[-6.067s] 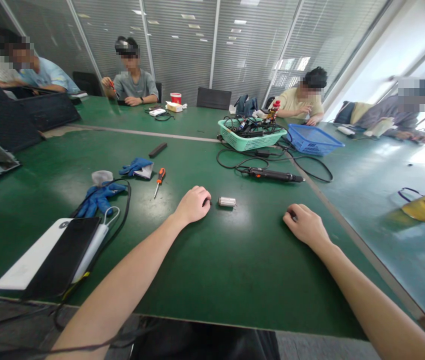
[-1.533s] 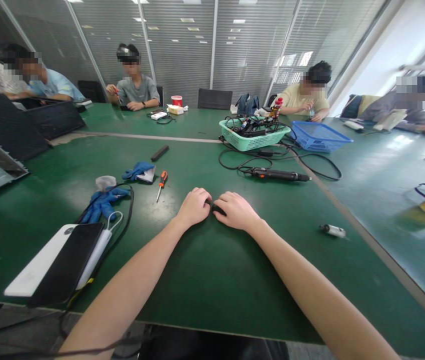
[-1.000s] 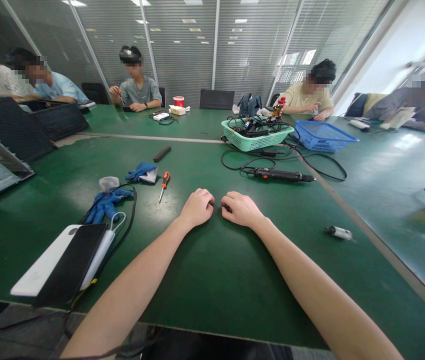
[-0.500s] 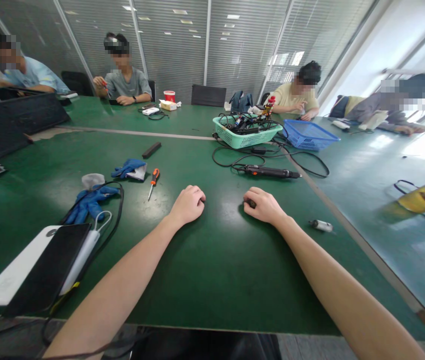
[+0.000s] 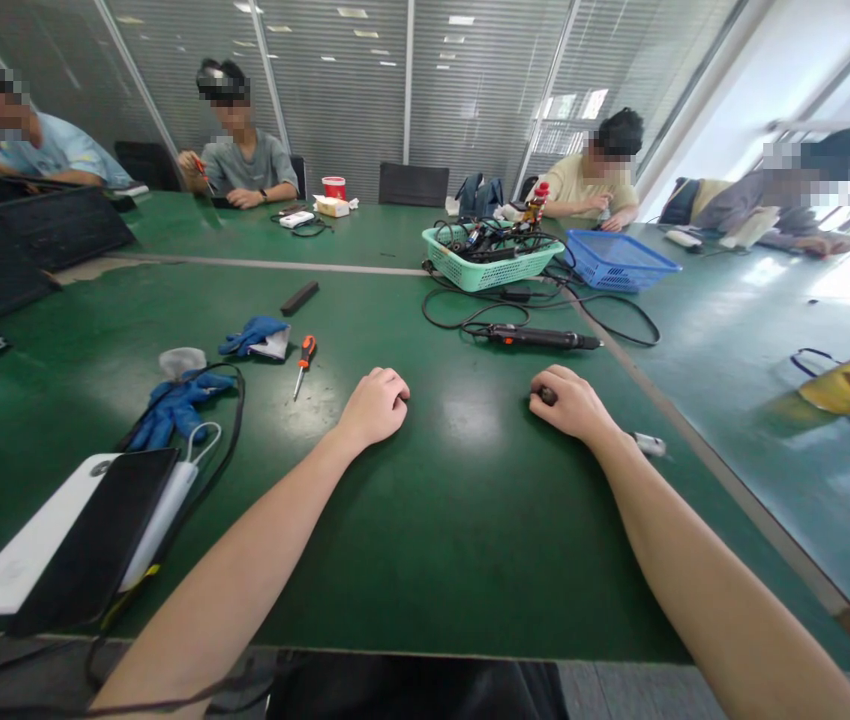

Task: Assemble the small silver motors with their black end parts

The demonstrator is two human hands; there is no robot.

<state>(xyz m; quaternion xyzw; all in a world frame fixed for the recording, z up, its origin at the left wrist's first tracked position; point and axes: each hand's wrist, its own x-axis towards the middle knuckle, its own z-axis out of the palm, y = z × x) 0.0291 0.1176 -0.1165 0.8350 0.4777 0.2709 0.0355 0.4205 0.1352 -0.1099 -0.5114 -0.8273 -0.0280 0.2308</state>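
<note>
My left hand (image 5: 376, 405) rests on the green table (image 5: 462, 520) as a loose fist, and I see nothing in it. My right hand (image 5: 573, 403) lies further right, fingers curled round a small dark object (image 5: 547, 396) that peeks out at the fingertips. A small silver cylinder (image 5: 648, 444) lies on the table just right of my right wrist. An orange-handled screwdriver (image 5: 304, 358) lies left of and beyond my left hand.
Blue gloves (image 5: 177, 405) (image 5: 254, 335), a white power bank with a black phone (image 5: 72, 535) and cable sit at left. A black power screwdriver (image 5: 537, 339), a green basket (image 5: 492, 262) of cables and a blue basket (image 5: 620, 262) lie beyond. Several people sit around the table.
My right hand drew away from the left, sliding right with the small dark object. The left hand stayed put. Earlier the silver cylinder went from the middle to the right.
</note>
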